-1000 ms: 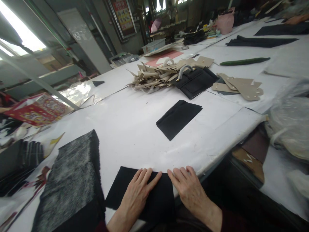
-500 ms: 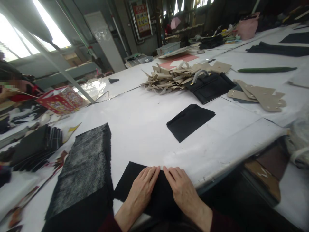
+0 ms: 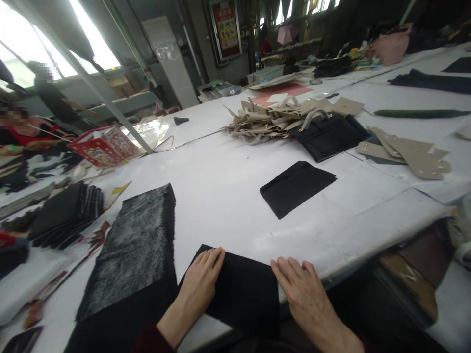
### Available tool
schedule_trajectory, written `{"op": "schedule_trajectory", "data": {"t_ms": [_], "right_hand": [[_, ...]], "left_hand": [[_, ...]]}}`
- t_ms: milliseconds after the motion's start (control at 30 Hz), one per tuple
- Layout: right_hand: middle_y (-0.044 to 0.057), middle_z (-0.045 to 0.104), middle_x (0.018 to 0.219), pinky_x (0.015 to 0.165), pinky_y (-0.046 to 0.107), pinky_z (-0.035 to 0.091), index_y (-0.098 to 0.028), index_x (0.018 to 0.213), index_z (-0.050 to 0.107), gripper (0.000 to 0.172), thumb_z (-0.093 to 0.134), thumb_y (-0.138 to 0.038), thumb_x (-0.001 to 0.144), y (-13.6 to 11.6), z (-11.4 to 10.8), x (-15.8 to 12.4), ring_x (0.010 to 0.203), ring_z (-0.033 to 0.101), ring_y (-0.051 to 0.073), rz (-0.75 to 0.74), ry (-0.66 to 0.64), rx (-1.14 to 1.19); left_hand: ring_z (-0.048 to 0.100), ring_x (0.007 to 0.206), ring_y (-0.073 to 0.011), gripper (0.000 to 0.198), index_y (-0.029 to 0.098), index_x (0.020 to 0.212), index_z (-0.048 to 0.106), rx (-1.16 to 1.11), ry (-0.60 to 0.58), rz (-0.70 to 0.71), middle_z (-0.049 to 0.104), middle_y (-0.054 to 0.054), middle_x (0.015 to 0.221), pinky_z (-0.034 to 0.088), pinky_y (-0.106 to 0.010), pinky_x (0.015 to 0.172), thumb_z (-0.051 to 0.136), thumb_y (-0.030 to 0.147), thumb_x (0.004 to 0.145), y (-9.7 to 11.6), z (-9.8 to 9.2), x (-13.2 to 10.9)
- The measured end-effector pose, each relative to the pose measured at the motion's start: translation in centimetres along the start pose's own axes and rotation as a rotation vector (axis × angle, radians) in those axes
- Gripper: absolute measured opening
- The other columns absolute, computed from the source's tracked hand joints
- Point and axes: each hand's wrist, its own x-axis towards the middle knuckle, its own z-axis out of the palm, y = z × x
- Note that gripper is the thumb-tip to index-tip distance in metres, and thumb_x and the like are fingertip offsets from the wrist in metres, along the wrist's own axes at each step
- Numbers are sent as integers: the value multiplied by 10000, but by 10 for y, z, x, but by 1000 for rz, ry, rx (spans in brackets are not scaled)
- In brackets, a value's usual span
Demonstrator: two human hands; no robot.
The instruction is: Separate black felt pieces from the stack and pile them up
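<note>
A black fabric piece lies at the table's near edge in front of me. My left hand rests on its left part, fingers stretched flat over the cloth toward the far edge. At the piece's right edge, my right hand touches the corner with outstretched fingers, the thumb side hidden. To the left stands a stack of black fabric with a grey speckled top. Another black fabric piece lies farther off on the white table.
A black handbag leans by a heap of beige pieces. Beige straps lie to its right. A red patterned bag and dark stacked pieces are at left, near a seated person. The table's front edge runs at right.
My hands have moved apart across the black fabric: the left slid leftward, the right went to the right edge. The view has shifted slightly left.
</note>
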Motion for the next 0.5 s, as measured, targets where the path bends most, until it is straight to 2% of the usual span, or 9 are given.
{"op": "schedule_trajectory", "data": {"t_ms": [67,133,200,267,400,500], "right_hand": [[72,633,1157,858,450,395,-181,1220,591,515,511,0,744,4,-6,5,1029,538,265,31,-18,85],[57,643,1078,820,400,412,-203,1156,623,399,509,-38,812,3,-11,18,965,554,233,76,-47,192],[54,642,1058,825,371,425,-216,1177,615,355,492,-77,875,-3,-13,36,959,558,214,105,-61,288],[55,638,1109,869,361,436,-226,1259,574,396,498,-101,891,-12,-10,52,1001,558,209,102,-60,358],[46,650,1164,940,359,462,-250,1358,508,567,603,-125,813,-17,14,57,1046,582,212,32,-42,429],[48,678,1132,976,374,474,-234,1310,554,570,622,-108,758,6,26,41,1037,623,217,-24,-30,476]], "left_hand": [[575,1125,-225,435,161,1289,559,-85,0,-105,595,-98,1272,458,-372,983,366,54,914,-9,-6,5],[606,1021,-213,293,193,1207,594,-161,5,-186,619,-79,1172,488,-358,909,420,196,971,-15,-14,14],[607,962,-208,186,208,1083,620,-214,-3,-189,618,-60,1090,489,-350,872,501,251,948,-17,-20,22],[600,924,-205,84,208,932,617,-249,-13,-134,613,-46,1012,482,-339,846,540,237,918,-16,-24,25],[597,825,-192,168,217,826,557,-345,52,-39,616,-30,861,482,-309,767,464,258,960,-11,-22,18],[612,769,-173,191,238,843,547,-477,103,-34,636,-8,801,489,-274,719,455,334,980,-8,-16,14]]}}
